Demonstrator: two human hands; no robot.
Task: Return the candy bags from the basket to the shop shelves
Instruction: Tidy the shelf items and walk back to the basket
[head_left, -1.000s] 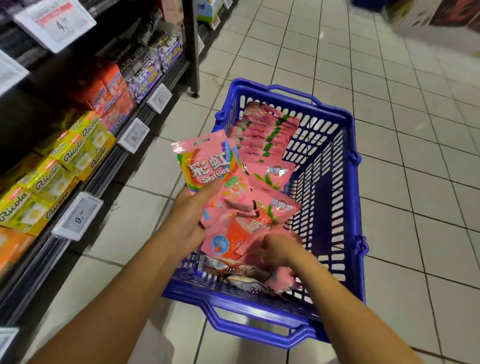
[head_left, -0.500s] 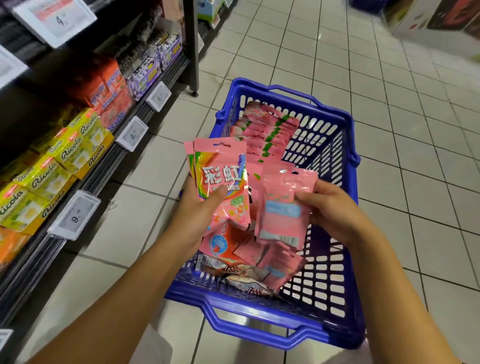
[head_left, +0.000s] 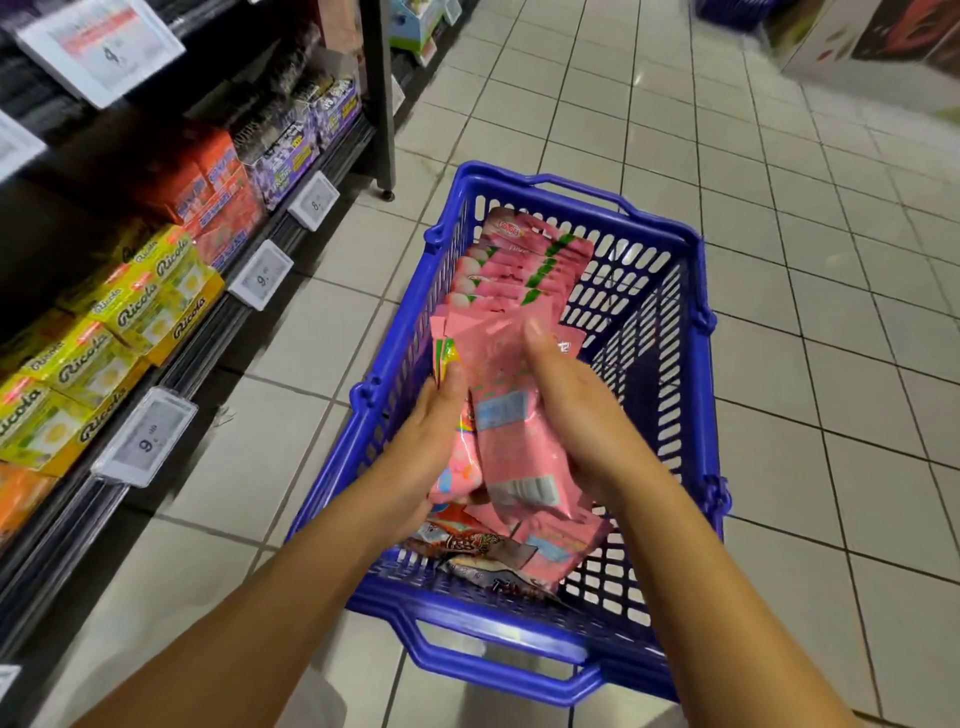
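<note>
Since half a second ago, both hands have come together: the pink glossy candy bag that my right hand (head_left: 576, 415) held apart is now pressed against the small stack in my left hand (head_left: 426, 436). The two hands clamp one bundle of pink plastic candy bags (head_left: 511, 441) between them, left fingers curled round its left edge, right palm and fingers laid along its right side. The bundle hangs just above the blue plastic shopping basket (head_left: 696, 322), which stands on the pale tiled floor (head_left: 831, 364) beside the dark shop shelves (head_left: 291, 218).

I judge that I am at the gathering step: collecting bags of one kind before carrying them to the shelf. The next move calls for a firm hold with one hand, so the slippery packs do not slide out, and then for finding the right place; the shelf near me shows yellow cardboard lozenge boxes (head_left: 130, 322) and white price tags (head_left: 145, 436), not these bags.

The front bag is thin, shiny and a little crumpled, with a pale blue label and a white barcode panel. One bag behind shows rainbow colours at the edge, probably the same kind, though blur makes it hard to be sure. More pink bags with green stripes (head_left: 524, 260) stand in a row at the far end of the basket, and some darker packets (head_left: 467, 545) lie at the near end.
</note>
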